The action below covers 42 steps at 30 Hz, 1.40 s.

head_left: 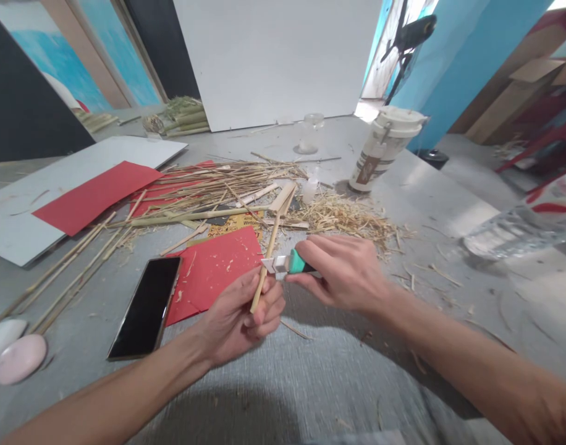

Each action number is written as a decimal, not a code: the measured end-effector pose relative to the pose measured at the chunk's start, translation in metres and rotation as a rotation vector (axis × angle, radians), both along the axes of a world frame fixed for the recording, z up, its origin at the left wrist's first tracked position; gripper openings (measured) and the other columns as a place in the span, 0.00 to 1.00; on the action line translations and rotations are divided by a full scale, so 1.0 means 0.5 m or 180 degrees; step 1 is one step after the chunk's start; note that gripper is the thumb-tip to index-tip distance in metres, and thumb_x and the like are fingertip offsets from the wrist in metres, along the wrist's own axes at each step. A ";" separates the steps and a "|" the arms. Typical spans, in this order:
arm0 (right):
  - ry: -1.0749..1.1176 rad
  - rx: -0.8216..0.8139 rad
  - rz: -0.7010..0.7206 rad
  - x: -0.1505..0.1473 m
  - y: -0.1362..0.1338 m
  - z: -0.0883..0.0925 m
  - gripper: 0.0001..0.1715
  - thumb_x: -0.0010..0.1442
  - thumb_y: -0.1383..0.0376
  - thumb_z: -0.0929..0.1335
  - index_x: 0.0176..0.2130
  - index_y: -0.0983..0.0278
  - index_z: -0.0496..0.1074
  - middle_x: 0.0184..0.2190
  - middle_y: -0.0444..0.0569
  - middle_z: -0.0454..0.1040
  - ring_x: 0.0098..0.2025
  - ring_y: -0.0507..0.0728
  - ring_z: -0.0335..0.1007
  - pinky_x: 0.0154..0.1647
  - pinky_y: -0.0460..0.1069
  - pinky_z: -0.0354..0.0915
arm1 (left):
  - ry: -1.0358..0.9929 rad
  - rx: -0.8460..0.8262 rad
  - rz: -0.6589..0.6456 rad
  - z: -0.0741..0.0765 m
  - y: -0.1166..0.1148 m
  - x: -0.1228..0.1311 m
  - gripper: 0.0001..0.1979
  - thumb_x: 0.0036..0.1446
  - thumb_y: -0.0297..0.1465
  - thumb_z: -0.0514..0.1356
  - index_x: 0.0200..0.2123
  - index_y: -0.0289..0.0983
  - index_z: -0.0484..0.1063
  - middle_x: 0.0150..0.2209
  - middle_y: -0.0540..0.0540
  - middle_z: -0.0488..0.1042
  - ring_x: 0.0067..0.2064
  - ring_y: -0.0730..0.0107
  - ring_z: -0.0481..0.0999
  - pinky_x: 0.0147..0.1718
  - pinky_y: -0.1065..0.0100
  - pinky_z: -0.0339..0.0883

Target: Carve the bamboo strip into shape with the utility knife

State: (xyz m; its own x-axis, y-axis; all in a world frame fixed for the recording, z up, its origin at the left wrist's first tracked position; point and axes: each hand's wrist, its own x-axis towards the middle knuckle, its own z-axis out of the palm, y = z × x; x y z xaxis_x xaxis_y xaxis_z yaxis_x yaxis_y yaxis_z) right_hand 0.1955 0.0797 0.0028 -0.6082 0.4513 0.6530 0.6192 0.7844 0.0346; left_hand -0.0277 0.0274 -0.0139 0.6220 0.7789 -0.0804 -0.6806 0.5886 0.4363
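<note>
My left hand is closed around the lower part of a thin bamboo stick, which tilts up and away from me. The stick's far end overlaps paler split pieces, so I cannot tell where it stops. In my right hand is a utility knife with a green and black handle. Its blade lies against the stick just above my left fingers. Beneath, a red card sprinkled with pale shavings lies on the grey table. A black phone rests to the left of the card.
Thin sticks lie in a heap behind the card, and shavings are piled right of them. A white cup, a clear jar and a plastic bottle stand farther off. A white board lies at left.
</note>
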 end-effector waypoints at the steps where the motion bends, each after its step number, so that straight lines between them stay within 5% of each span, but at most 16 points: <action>1: -0.0003 0.0002 -0.0018 -0.001 0.000 -0.001 0.27 0.79 0.48 0.62 0.33 0.61 0.69 0.25 0.42 0.66 0.25 0.53 0.59 0.28 0.51 0.52 | -0.0010 -0.0028 0.0007 -0.001 0.001 0.000 0.12 0.68 0.32 0.70 0.33 0.32 0.78 0.21 0.54 0.66 0.21 0.79 0.42 0.18 0.77 0.45; 16: 0.0058 -0.0222 -0.0206 -0.014 -0.008 -0.002 0.25 0.79 0.50 0.63 0.33 0.62 0.68 0.26 0.43 0.70 0.26 0.52 0.63 0.29 0.50 0.53 | 0.0239 0.0302 0.0377 -0.008 0.003 0.006 0.13 0.67 0.35 0.71 0.35 0.32 0.78 0.26 0.50 0.72 0.23 0.79 0.51 0.22 0.79 0.58; 23: 0.0112 -0.0241 -0.0101 -0.013 -0.006 -0.003 0.26 0.78 0.48 0.63 0.34 0.61 0.68 0.26 0.43 0.70 0.25 0.52 0.61 0.29 0.50 0.53 | -0.0150 -0.0228 -0.0086 0.001 0.003 -0.003 0.10 0.68 0.30 0.70 0.34 0.31 0.77 0.21 0.54 0.68 0.20 0.80 0.44 0.17 0.79 0.49; 31: 0.0052 -0.0212 -0.0217 -0.004 0.002 -0.008 0.26 0.78 0.47 0.64 0.34 0.61 0.68 0.27 0.43 0.72 0.26 0.52 0.64 0.28 0.50 0.52 | 0.0452 0.0236 0.0391 -0.006 -0.004 0.011 0.13 0.66 0.36 0.72 0.35 0.34 0.75 0.26 0.51 0.72 0.22 0.80 0.53 0.22 0.80 0.56; 37: 0.0174 -0.0281 -0.0122 -0.005 0.004 -0.005 0.26 0.78 0.47 0.64 0.34 0.60 0.67 0.26 0.43 0.71 0.26 0.52 0.63 0.28 0.49 0.51 | 0.0175 0.0169 0.0127 -0.004 -0.003 0.005 0.12 0.69 0.35 0.70 0.35 0.34 0.75 0.23 0.54 0.67 0.21 0.80 0.47 0.19 0.80 0.53; 42: 0.0179 -0.0484 -0.0142 -0.002 0.006 -0.010 0.26 0.77 0.46 0.64 0.33 0.60 0.66 0.25 0.42 0.69 0.25 0.52 0.60 0.27 0.49 0.50 | 0.0517 0.0295 0.0371 -0.009 -0.001 0.006 0.13 0.69 0.35 0.70 0.34 0.33 0.75 0.26 0.50 0.73 0.23 0.80 0.56 0.24 0.79 0.59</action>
State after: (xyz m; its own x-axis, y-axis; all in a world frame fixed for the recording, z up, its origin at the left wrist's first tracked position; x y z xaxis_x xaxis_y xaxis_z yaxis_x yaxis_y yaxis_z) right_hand 0.1946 0.0828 -0.0022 -0.5497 0.5734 0.6075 0.6512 0.7496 -0.1183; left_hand -0.0247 0.0270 -0.0185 0.5120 0.8535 -0.0970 -0.6581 0.4624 0.5942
